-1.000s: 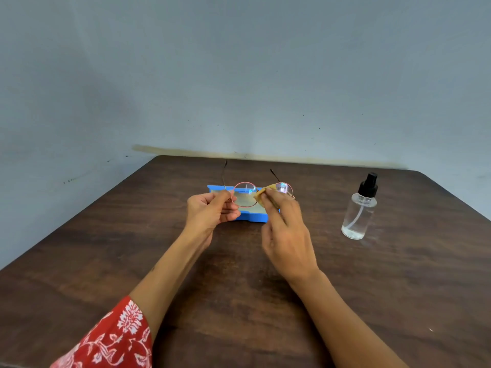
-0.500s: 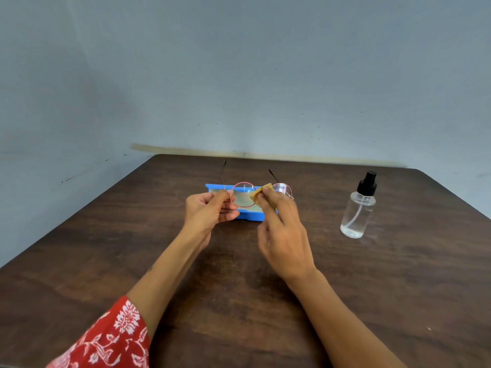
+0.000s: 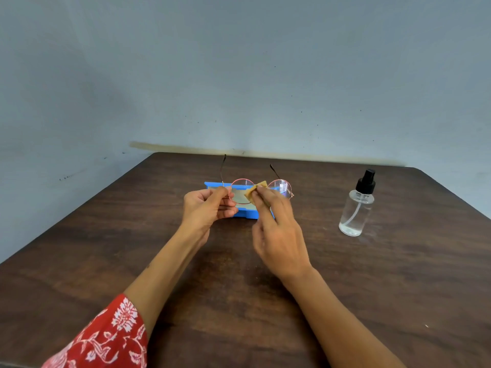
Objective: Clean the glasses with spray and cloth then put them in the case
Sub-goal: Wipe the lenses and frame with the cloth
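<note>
The glasses [image 3: 261, 187] are pinched at their 9 o'clock rim by the left hand [image 3: 206, 208], above the blue case [image 3: 248, 211]. The cloth [image 3: 254, 193], pinched by the right hand [image 3: 279, 231], has been shifted leftward onto the left lens; wiping is judged under way.

thin metal-framed glasses [image 3: 279, 187], clear plastic bottle [image 3: 356, 208], dark wood table [image 3: 106, 248]

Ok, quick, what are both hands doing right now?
Left hand: pinches the glasses by the frame's left end.
Right hand: pinches the cloth on the left lens.
</note>
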`<state>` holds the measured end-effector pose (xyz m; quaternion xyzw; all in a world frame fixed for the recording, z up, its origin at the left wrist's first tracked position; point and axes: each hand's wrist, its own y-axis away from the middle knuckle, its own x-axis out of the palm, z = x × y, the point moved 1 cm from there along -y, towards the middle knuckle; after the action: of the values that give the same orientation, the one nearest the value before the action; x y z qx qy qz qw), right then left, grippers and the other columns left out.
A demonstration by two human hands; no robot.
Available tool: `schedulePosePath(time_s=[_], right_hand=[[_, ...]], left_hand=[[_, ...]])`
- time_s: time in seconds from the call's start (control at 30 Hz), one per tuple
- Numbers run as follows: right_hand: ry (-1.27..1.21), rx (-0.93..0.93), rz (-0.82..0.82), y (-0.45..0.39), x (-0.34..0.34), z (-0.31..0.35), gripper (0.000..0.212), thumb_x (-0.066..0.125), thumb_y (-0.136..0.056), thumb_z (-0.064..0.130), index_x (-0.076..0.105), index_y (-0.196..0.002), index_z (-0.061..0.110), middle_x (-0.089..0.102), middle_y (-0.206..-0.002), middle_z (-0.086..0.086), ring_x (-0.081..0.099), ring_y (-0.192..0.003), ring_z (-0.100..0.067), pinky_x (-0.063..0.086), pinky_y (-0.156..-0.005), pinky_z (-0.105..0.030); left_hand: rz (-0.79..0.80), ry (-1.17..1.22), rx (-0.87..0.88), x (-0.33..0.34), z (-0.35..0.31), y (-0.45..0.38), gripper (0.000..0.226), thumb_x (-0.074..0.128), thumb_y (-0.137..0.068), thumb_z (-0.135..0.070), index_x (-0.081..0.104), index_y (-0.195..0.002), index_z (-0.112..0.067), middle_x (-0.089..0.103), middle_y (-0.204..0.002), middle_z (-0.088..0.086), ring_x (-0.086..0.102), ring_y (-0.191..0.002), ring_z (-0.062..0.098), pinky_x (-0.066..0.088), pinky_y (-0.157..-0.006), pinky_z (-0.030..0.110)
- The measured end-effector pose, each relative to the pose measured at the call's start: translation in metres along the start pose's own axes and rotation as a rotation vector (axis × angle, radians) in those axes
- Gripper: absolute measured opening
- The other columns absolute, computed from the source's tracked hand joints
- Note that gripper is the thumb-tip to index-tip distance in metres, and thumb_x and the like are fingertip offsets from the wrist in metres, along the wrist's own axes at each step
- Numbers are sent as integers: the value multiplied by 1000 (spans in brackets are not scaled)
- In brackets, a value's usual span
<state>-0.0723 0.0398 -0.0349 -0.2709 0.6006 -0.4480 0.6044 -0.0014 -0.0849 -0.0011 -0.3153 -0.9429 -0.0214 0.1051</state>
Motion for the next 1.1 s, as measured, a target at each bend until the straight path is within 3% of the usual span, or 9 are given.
schedulePosePath(time_s=[0.1,0.27,0.5,0.57,0.7,0.77,0.83,1.0,1.1], right_hand=[[-3,85,-62,-1,-3,-9,44,48,-77,-6,57,-120,-9,55,-124,-21,46,-118,-29,42,-99,-29],[20,251,-160,1,-10,-22,45,46,-78,-6,54,-123,-8,52,-126,-20,43,-119,-26,25,-103,-9],[-10,3,-13,0,2,-1,45,47,-77,-4,57,-121,-8,51,-125,-16,47,-117,-29,50,-90,-33],[-8,35,-32,0,-1,-3,44,46,-78,-3,57,-120,-8,54,-124,-18,47,-118,-29,48,-93,-32],[4,226,-140,0,-9,-20,45,43,-80,-2,53,-124,-6,51,-127,-19,44,-119,-27,31,-103,-13],[14,265,-160,0,-10,-24,46,40,-82,2,51,-126,-7,50,-128,-19,43,-120,-26,27,-102,-10],[21,230,-139,0,-8,-21,47,41,-80,-1,52,-126,-8,50,-128,-20,43,-120,-27,29,-102,-12],[17,23,-17,-1,1,-1,45,45,-78,-2,56,-122,-8,54,-124,-20,46,-119,-30,49,-92,-32],[-2,40,-37,-1,-1,-5,45,45,-78,-2,56,-122,-8,53,-126,-20,46,-119,-30,45,-97,-31]], left_hand=[[7,-2,12,-1,-1,-1,18,63,-86,-9,66,-70,0,62,-50,4,60,-44,12,52,-47,17],[16,0,15,0,0,0,19,62,-86,-7,66,-69,-1,62,-50,5,61,-44,12,52,-47,17],[11,13,10,-2,0,-1,19,65,-86,-11,66,-70,-1,63,-50,4,62,-45,12,51,-47,16],[12,8,14,-2,0,-2,19,64,-86,-11,66,-69,-1,62,-48,3,61,-45,12,51,-46,16],[11,-1,7,-1,-1,-1,18,64,-86,-9,66,-70,-1,62,-49,4,61,-44,13,52,-47,17],[8,-3,2,0,-1,-1,17,64,-85,-8,66,-70,-1,62,-50,5,61,-44,13,52,-47,17],[6,-4,7,1,-2,-1,17,64,-85,-8,66,-71,0,62,-50,5,61,-45,13,52,-47,17],[7,11,33,0,-3,-1,19,63,-86,-9,66,-70,0,61,-48,4,60,-43,12,51,-46,16],[7,-3,36,0,-3,-1,19,63,-86,-10,66,-70,0,61,-48,3,60,-43,12,51,-46,17]])
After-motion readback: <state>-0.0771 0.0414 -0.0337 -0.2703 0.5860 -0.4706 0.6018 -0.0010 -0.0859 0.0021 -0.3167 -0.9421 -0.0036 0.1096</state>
